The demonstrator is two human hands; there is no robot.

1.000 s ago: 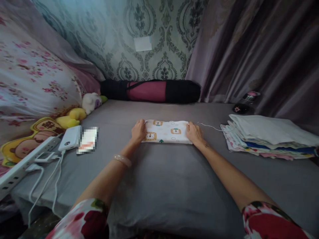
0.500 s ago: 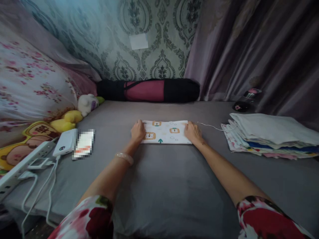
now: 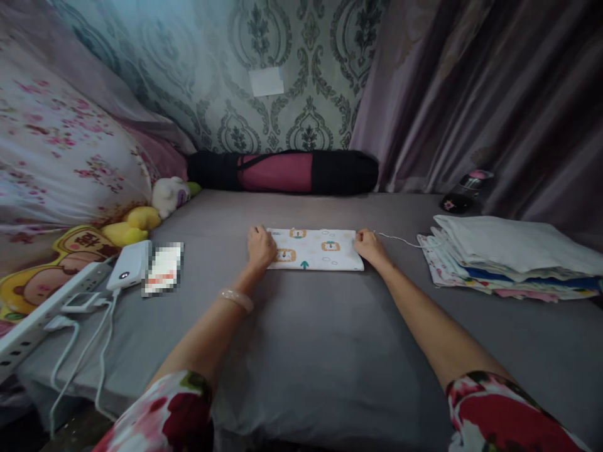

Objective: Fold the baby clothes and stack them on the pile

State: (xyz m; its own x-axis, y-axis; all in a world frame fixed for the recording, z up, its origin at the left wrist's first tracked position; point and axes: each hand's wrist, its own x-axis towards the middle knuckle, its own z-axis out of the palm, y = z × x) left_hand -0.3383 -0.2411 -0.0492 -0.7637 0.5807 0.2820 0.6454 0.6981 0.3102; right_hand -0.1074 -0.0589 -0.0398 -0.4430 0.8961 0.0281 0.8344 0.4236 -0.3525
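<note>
A white folded cloth (image 3: pixel 313 251) printed with orange lion faces and a green arrow lies flat on the grey sheet in front of me. At its left edge is my left hand (image 3: pixel 260 246), fingers curled and closed on the cloth. My right hand (image 3: pixel 371 247) is at the opposite edge, with thumb and fingers pinched together at the upper right corner. The fingertips of both hands are partly hidden. To the right lies a stack of folded cloths (image 3: pixel 518 248), white on top with blue and pink layers beneath.
A white cord (image 3: pixel 400 240) runs from the stack toward my right hand. On the left are a power strip (image 3: pixel 61 307), a power bank (image 3: pixel 129 265), cables and plush toys (image 3: pixel 170 196). A black-and-pink roll bag (image 3: pixel 277 172) lies by the wall; a dark bottle (image 3: pixel 464 191) stands at the curtain.
My right hand has slid slightly outward, uncovering more of the cloth's right edge. My left hand stays at the left edge. The view has shifted a little.
</note>
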